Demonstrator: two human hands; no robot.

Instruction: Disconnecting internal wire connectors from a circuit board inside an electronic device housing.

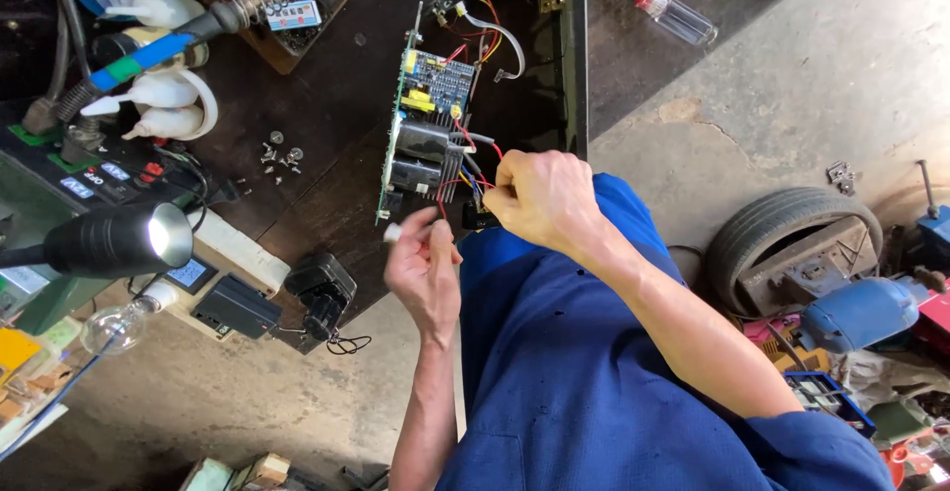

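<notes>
Right hand (pixel 539 199) is pinching the red wires (pixel 465 182) at the desk's near edge, just below the upright circuit board (pixel 421 125); left hand (pixel 426 268), nearer us, is gripping possibly a small white piece.

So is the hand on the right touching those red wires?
Touching. The head view shows the right hand closed around the red wires that run from the circuit board, fingers pinching them with no gap.
</notes>
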